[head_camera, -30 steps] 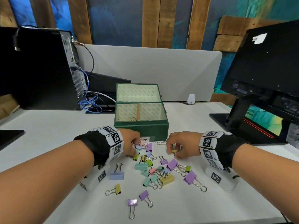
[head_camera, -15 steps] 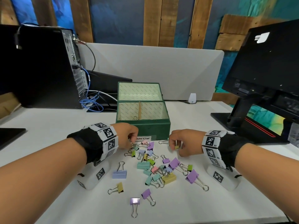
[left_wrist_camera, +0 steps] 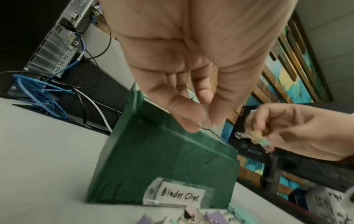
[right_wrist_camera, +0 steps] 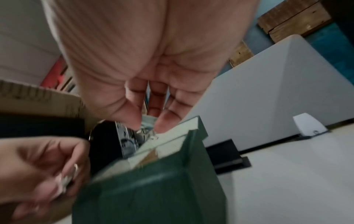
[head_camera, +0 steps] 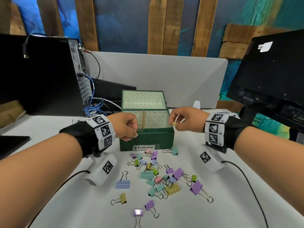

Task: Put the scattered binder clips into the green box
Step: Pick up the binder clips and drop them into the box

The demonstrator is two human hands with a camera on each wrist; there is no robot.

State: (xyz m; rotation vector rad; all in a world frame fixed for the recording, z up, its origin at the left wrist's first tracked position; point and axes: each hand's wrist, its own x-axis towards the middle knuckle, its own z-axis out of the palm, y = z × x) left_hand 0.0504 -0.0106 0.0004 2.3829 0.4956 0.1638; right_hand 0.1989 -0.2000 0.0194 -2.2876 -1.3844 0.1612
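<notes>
The green box (head_camera: 146, 139) stands open at mid-table, its front labelled "Binder Clips" (left_wrist_camera: 179, 197). My left hand (head_camera: 130, 127) is raised at the box's front left rim and pinches a small binder clip (head_camera: 139, 130) by its wire handles. My right hand (head_camera: 181, 119) hovers over the box's front right corner and pinches a small yellow clip (head_camera: 174, 123) between thumb and fingers. In the right wrist view that clip (right_wrist_camera: 146, 128) hangs just above the box rim (right_wrist_camera: 189, 133). Several coloured binder clips (head_camera: 164, 178) lie scattered on the table in front of the box.
A computer tower (head_camera: 41, 76) with blue cables (head_camera: 93, 107) stands at the back left. A black monitor (head_camera: 269, 76) and its stand fill the right. A grey divider panel (head_camera: 156, 76) rises behind the box. The white table (head_camera: 49, 122) spreads around the clips.
Both hands lifted from the pile of clips and moved forward to the box's front rim, each carrying a small clip.
</notes>
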